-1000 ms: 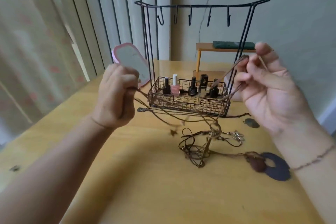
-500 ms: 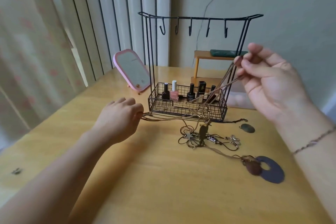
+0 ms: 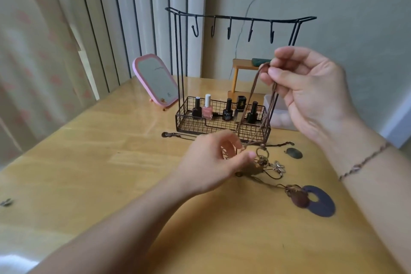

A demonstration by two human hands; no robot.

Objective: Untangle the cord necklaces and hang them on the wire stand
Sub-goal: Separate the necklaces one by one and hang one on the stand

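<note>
A black wire stand [image 3: 241, 18] with several empty hooks rises at the back of the wooden table [image 3: 111, 173]. My right hand [image 3: 311, 89] is raised in front of it, pinching the top of a brown cord necklace [image 3: 253, 100] that hangs taut down to a ring pendant [image 3: 262, 152]. My left hand [image 3: 213, 162] sits low on the table, its fingers pinched on the tangle of cords [image 3: 264, 167] beside that ring. A dark round pendant with a brown bead [image 3: 315, 201] trails to the right on the table. A grey oval pendant [image 3: 294, 153] lies near the basket.
The stand's wire basket [image 3: 189, 122] holds several nail polish bottles [image 3: 207, 110]. A pink-framed mirror [image 3: 155, 80] leans at the back left. A translucent tub [image 3: 278, 115] stands right of the basket. Another cord end [image 3: 169, 134] lies left of the tangle. Curtains hang on the left.
My left hand has moved right, from the cords left of the basket to the tangle by the ring. My right hand has lifted the cord into a steeper, nearly upright line.
</note>
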